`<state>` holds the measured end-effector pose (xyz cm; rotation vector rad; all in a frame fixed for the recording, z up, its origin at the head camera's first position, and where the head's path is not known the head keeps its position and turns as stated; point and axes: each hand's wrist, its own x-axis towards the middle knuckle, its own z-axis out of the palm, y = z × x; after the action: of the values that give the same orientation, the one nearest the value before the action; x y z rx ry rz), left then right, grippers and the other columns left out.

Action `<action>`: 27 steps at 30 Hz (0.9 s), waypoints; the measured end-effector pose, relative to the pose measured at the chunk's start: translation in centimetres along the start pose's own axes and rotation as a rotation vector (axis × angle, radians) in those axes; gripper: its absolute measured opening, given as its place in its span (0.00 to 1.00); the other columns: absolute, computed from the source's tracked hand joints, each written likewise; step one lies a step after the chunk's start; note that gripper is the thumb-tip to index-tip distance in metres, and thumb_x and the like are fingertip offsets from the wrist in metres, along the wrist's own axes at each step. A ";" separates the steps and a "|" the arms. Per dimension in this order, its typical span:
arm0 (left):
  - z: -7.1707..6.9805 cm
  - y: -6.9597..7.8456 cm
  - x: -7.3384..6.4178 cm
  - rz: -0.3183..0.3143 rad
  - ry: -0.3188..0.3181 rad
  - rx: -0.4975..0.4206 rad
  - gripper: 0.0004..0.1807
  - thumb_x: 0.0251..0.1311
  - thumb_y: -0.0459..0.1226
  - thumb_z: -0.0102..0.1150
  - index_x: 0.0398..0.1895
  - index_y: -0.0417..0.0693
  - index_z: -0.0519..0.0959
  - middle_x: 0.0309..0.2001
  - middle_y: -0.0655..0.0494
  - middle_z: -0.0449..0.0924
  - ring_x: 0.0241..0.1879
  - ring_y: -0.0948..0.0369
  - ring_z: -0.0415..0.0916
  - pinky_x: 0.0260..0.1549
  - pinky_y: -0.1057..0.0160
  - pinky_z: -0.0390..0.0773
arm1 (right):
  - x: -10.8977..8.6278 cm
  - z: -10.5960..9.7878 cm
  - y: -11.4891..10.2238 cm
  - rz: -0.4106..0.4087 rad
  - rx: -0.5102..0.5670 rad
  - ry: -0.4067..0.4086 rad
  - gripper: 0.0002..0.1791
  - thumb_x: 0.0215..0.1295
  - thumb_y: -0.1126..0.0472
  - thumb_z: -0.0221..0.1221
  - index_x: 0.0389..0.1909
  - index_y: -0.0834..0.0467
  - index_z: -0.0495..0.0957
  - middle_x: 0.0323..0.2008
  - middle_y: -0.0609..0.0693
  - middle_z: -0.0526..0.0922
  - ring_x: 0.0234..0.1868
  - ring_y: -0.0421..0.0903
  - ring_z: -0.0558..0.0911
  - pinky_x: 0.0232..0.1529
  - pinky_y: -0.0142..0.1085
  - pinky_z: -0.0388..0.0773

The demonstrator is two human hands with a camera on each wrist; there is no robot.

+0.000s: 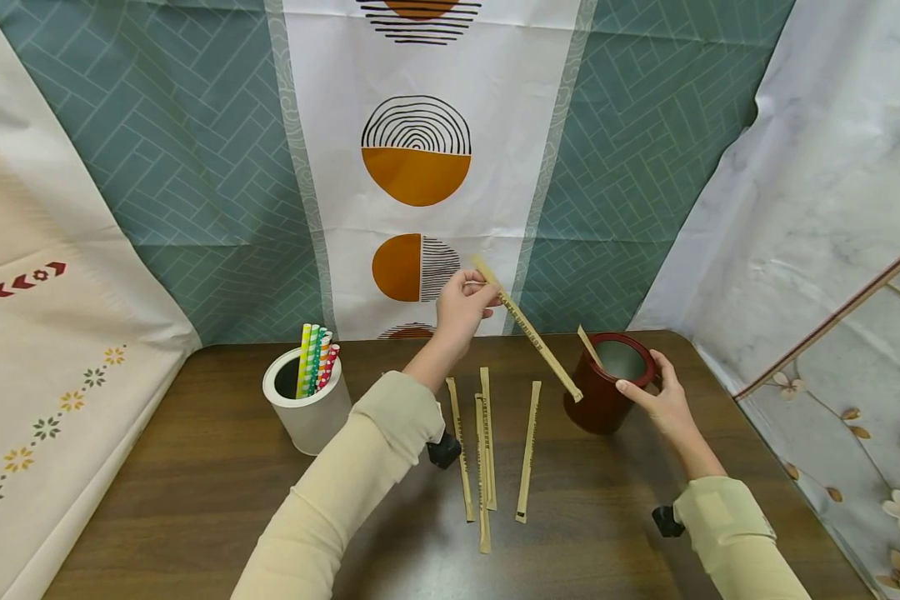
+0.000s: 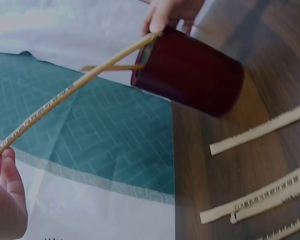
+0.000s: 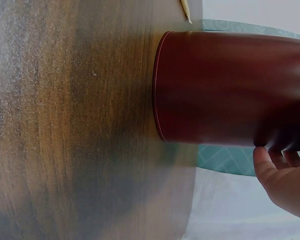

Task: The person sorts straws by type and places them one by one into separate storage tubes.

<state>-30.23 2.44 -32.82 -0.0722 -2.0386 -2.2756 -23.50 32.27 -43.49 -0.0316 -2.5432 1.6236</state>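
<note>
In the head view my left hand [image 1: 465, 304] pinches a paper-wrapped straw [image 1: 532, 333] near its upper end. The straw slants down to the right, and its low end overlaps the side of a dark red cylindrical cup [image 1: 600, 404]. My right hand [image 1: 663, 404] grips that cup at its right side, thumb near the rim. One wrapped straw [image 1: 589, 346] leans inside the cup, its top above the rim. In the left wrist view the held straw [image 2: 55, 102] runs from the fingers up to the cup's mouth. The right wrist view shows the cup [image 3: 225, 87] upright on the table.
Several wrapped straws [image 1: 528, 450] lie lengthwise on the brown wooden table [image 1: 195, 500] between the hands. A white cup [image 1: 311, 421] with several colourful patterned straws [image 1: 315, 358] stands at the left. Patterned cloth [image 1: 195, 167] hangs behind the table.
</note>
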 end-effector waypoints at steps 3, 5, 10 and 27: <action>0.5 0.4 -0.1 0.004 0.031 -0.040 0.07 0.52 0.33 0.56 0.34 0.44 0.70 0.31 0.50 0.79 0.23 0.67 0.77 0.24 0.69 0.76 | 0.0 0.1 0.0 -0.002 -0.001 0.004 0.44 0.58 0.56 0.56 0.67 0.61 0.38 0.63 0.64 0.51 0.61 0.59 0.57 0.37 0.14 0.62; 0.9 0.6 -0.1 0.004 0.046 -0.068 0.08 0.53 0.32 0.56 0.35 0.43 0.70 0.30 0.50 0.78 0.23 0.68 0.77 0.24 0.70 0.75 | 0.0 0.1 0.0 -0.006 0.001 0.008 0.44 0.58 0.56 0.56 0.67 0.61 0.39 0.63 0.63 0.51 0.61 0.59 0.57 0.37 0.14 0.62; 1.7 0.7 -0.4 0.014 0.073 -0.115 0.08 0.53 0.32 0.56 0.36 0.42 0.70 0.29 0.52 0.77 0.23 0.69 0.76 0.27 0.68 0.77 | 0.0 0.1 0.1 -0.014 0.001 0.013 0.44 0.58 0.56 0.56 0.67 0.62 0.40 0.63 0.64 0.52 0.61 0.60 0.57 0.37 0.13 0.61; 4.7 -1.5 -1.4 0.088 0.183 -0.075 0.06 0.52 0.31 0.55 0.33 0.40 0.71 0.25 0.52 0.77 0.24 0.62 0.77 0.20 0.72 0.73 | 0.2 0.2 0.2 -0.009 0.019 0.016 0.44 0.58 0.56 0.56 0.67 0.62 0.39 0.63 0.63 0.51 0.61 0.59 0.57 0.37 0.13 0.63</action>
<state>-29.11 7.32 -33.92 0.0393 -1.8244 -2.2161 -23.69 32.23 -43.75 -0.0309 -2.5123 1.6376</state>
